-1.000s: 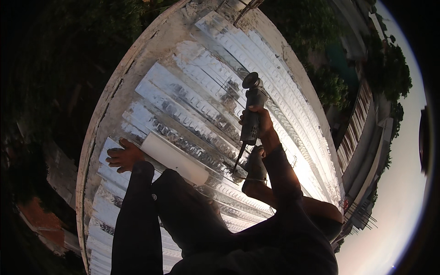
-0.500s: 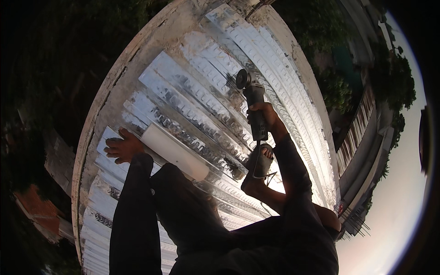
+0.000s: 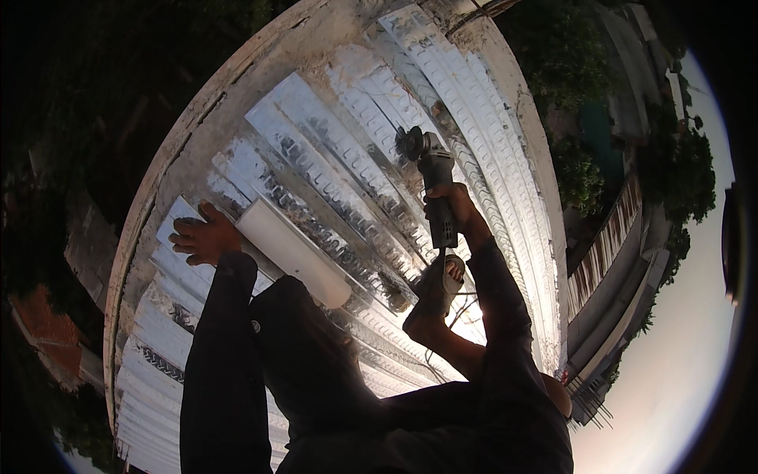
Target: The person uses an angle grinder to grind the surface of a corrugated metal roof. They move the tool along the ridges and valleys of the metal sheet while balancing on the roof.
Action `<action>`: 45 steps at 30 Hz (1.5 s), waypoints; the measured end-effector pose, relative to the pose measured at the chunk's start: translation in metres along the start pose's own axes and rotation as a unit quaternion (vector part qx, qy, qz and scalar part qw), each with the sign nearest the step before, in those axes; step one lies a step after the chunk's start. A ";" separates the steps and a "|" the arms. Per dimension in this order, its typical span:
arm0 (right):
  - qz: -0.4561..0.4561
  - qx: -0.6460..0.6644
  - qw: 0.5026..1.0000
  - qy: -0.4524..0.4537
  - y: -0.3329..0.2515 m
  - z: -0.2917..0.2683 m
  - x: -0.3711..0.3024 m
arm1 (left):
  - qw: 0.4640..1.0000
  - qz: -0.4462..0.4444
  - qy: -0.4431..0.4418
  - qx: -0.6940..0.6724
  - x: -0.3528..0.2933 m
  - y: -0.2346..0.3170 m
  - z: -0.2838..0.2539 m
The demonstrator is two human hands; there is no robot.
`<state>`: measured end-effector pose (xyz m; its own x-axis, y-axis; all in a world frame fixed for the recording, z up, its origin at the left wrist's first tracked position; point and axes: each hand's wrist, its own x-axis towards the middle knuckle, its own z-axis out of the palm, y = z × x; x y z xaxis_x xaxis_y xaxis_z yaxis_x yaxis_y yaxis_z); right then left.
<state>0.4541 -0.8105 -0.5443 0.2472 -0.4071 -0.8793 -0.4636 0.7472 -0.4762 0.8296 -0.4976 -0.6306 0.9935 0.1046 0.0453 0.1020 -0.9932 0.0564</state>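
Note:
An angle grinder [image 3: 437, 170] is held in my right hand [image 3: 450, 207], its fingers wrapped round the dark body. The round disc [image 3: 410, 143] at the grinder's head hangs above the shiny metal strips [image 3: 347, 166]; I cannot tell whether it touches them. My left hand [image 3: 207, 235] lies flat on the strips with fingers spread. Just right of that hand, a white pipe [image 3: 292, 251] lies across the strips near my knee. Below the grinder a cord runs down by my foot [image 3: 452, 276] in a sandal.
The ribbed, silvery strips lie side by side on a concrete slab. A raised edge [image 3: 150, 170] curves along its left side, with trees and roofs lower down beyond. On the right are more trees, a rusty corrugated roof [image 3: 606, 237] and bare rods [image 3: 588, 399].
The grinder's head has tilted, and its disc now shows more edge-on. My left hand stays spread on the strips. The whole view has shifted slightly.

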 end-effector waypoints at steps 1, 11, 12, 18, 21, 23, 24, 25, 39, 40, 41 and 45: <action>0.001 -0.002 1.000 0.004 0.000 0.001 0.000 | 1.000 -0.002 -0.002 -0.001 0.000 0.000 -0.001; -0.004 -0.021 1.000 0.011 0.001 0.000 0.000 | 1.000 -0.005 -0.011 -0.012 -0.002 0.005 -0.005; -0.004 -0.019 1.000 0.011 0.001 0.000 0.001 | 1.000 -0.004 -0.011 -0.012 -0.001 0.005 -0.005; -0.001 -0.023 1.000 0.016 0.003 0.000 0.002 | 1.000 -0.004 -0.010 -0.008 -0.001 0.003 -0.004; 0.000 -0.021 1.000 0.016 0.003 0.001 0.001 | 1.000 -0.007 -0.012 -0.006 0.000 0.003 -0.004; -0.001 -0.014 1.000 0.009 0.004 0.000 0.001 | 1.000 -0.008 -0.015 -0.007 -0.001 0.004 -0.005; -0.001 -0.014 1.000 0.010 0.004 -0.001 0.001 | 1.000 -0.008 -0.016 -0.009 -0.002 0.005 -0.006; -0.002 -0.014 1.000 0.011 0.004 -0.002 0.002 | 1.000 -0.008 -0.018 -0.011 -0.002 0.006 -0.007; 0.005 -0.015 1.000 0.011 0.007 -0.002 0.007 | 1.000 -0.007 -0.013 -0.018 -0.001 0.003 -0.005; 0.004 -0.010 1.000 0.011 0.009 -0.002 0.009 | 1.000 -0.008 -0.012 -0.017 -0.001 0.003 -0.004; 0.003 -0.006 1.000 0.010 0.008 0.000 0.010 | 1.000 -0.009 -0.011 -0.015 -0.001 0.003 -0.004; 0.005 -0.014 1.000 0.014 0.004 0.000 0.007 | 1.000 -0.011 -0.013 -0.008 -0.001 0.004 -0.006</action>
<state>0.4543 -0.8102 -0.5526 0.2185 -0.4141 -0.8836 -0.4898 0.7367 -0.4663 0.8287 -0.5017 -0.6248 0.9919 0.1254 0.0179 0.1238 -0.9895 0.0740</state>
